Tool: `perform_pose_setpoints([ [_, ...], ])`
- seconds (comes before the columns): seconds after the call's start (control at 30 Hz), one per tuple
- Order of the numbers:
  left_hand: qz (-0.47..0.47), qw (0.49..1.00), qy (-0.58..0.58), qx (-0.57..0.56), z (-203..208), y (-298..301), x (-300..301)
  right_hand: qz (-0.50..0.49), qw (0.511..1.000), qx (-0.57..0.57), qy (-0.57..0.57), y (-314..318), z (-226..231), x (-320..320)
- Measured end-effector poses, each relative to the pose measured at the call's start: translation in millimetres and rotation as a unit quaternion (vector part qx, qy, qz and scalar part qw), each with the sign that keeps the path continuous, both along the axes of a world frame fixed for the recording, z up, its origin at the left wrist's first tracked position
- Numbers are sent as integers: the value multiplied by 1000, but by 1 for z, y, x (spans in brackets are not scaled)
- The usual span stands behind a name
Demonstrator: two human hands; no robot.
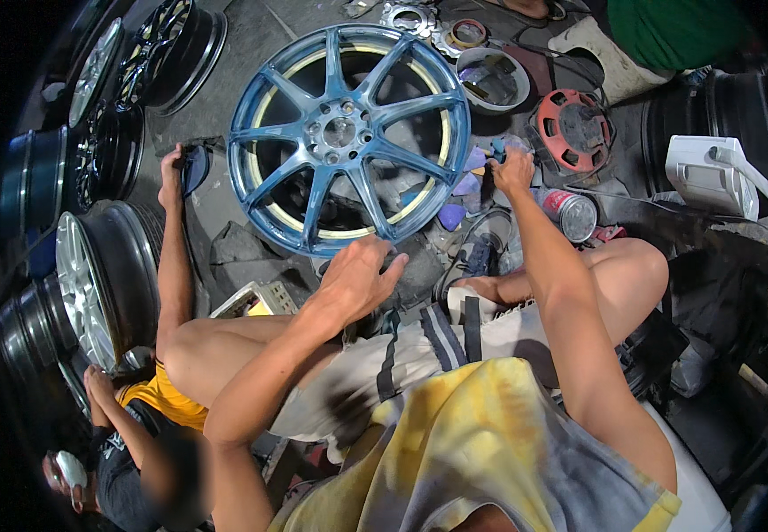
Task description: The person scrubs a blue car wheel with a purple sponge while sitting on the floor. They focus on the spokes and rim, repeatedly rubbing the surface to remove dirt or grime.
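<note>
A blue multi-spoke car wheel (341, 133) with a pale yellow ring inside its barrel lies face up in front of me. My left hand (359, 277) is at the wheel's near edge, its thumb spread apart and its other fingertips partly hidden behind the knuckles. To the right of the wheel, my right hand (513, 170) pinches a small dark blue piece (497, 149), whose kind I cannot make out. Just beside that hand lie several crumpled purple and blue sandpaper pieces (467, 184). A red and silver can (570, 213) stands close to my right wrist.
Several car wheels (100, 275) line the left side. A pot of dark liquid (492, 82) stands beyond my right hand, near a red round reel-like part (572, 131). A white plastic container (712, 176) is at right. Another person (127, 443) sits at lower left.
</note>
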State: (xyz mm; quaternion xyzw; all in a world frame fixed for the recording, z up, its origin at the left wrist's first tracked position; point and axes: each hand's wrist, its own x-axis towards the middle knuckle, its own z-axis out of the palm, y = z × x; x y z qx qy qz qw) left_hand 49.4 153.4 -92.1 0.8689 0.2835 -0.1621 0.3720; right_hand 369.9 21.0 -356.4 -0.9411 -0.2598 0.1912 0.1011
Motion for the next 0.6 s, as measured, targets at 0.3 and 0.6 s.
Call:
perform_pose_setpoints([
  [0.3,-21,994,-111,6,13,-1,15,-144,902,370,167,1,46,33],
  [0.6,136,929,-344,-30,13,-5,47,-92,780,419,457,3,246,-81],
])
